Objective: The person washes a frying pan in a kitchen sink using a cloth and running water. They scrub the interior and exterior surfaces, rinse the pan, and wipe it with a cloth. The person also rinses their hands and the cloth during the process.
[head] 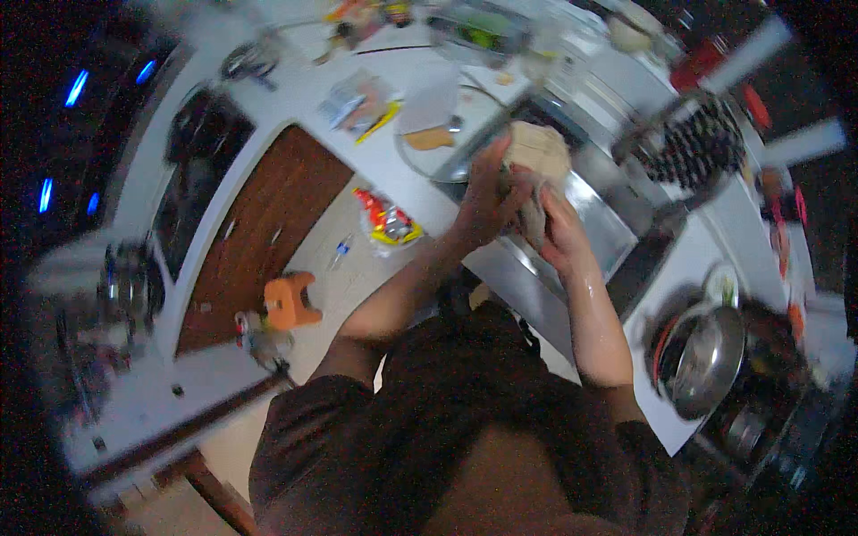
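A beige cloth (538, 149), bunched up, is between my two hands above a stainless steel sink (593, 218). My left hand (495, 191) grips the cloth from its left side, fingers bent over it. On the other side my right hand (564, 231) holds the lower, hanging part. Both hands are blurred, and some fingertips are hidden in the folds. My right forearm looks wet. Left of the cloth, on the white counter, is a round glass-like board or lid (432, 161) with a brown piece (429, 139) on it.
A dish rack (690, 147) stands right of the sink. Farther right is a metal pan (704, 358) by the stove. Plastic packets (362, 107) lie on the counter. On the floor are a red and yellow bag (387, 221) and an orange stool (291, 301).
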A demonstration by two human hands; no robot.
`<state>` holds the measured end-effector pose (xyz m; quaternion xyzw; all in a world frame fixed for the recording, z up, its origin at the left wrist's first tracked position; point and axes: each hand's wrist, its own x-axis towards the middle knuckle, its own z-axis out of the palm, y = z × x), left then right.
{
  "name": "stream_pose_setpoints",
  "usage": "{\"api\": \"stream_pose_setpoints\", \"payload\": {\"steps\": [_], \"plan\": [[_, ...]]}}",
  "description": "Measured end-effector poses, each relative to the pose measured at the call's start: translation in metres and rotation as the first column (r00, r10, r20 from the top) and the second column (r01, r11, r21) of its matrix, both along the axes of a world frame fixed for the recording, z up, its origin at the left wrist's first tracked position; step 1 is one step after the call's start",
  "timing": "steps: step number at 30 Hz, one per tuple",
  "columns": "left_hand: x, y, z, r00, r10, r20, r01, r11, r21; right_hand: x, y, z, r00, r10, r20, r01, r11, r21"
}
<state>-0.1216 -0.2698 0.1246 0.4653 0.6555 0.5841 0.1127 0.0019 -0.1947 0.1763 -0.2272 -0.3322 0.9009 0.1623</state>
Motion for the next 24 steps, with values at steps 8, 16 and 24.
{"api": "stream_pose_setpoints", "payload": {"steps": [8, 16, 24], "plan": [[-0.043, -0.161, 0.079, 0.833, 0.483, 0.271, -0.534, 0.829, 0.166, -0.078, -0.082, 0.07, 0.87, 0.436, -0.229, -0.395, 0.896, 0.203], [-0.127, -0.256, 0.111, 0.76, 0.648, 0.048, -0.647, 0.748, 0.146, -0.164, -0.163, 0.106, 0.78, 0.57, -0.258, -0.493, 0.814, 0.308], [-0.364, -0.424, 0.249, 0.309, 0.854, -0.418, -0.871, 0.431, 0.236, -0.311, -0.267, 0.106, 0.655, 0.691, -0.306, -0.598, 0.721, 0.35]]}}
